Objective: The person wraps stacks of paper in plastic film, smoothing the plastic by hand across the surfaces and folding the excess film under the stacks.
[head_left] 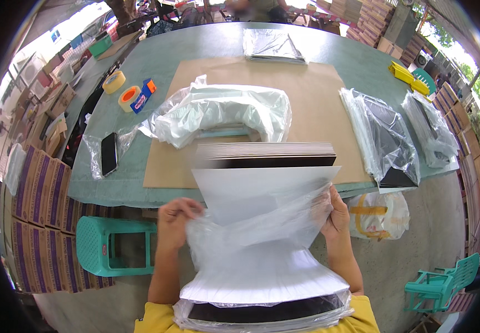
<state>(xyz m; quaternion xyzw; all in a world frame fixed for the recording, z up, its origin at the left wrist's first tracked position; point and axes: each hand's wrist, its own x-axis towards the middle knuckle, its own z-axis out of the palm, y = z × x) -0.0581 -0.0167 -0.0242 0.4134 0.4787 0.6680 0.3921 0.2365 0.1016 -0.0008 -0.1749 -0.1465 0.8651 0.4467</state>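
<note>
A white sheet (262,186) stands tilted in front of me, with clear plastic (262,227) wrapped around its lower part. My left hand (179,217), slightly blurred, pinches the left edge of the plastic. On the opposite edge, my right hand (335,213) grips the plastic beside the sheet, thumb uppermost. Just behind the sheet, a stack of thin boards (267,150) shows its pale layered edges and a dark face; its lower part is hidden. Close to my body, a black panel (267,311) lies inside clear plastic beneath the white material.
Brown cardboard (323,83) covers the green table (206,41). On it lies a crumpled plastic bundle (240,105). Bagged black boards (387,133) lie right; tape rolls (114,82), a tape dispenser (143,96) and a phone (109,154) left. A green stool (98,247) stands below.
</note>
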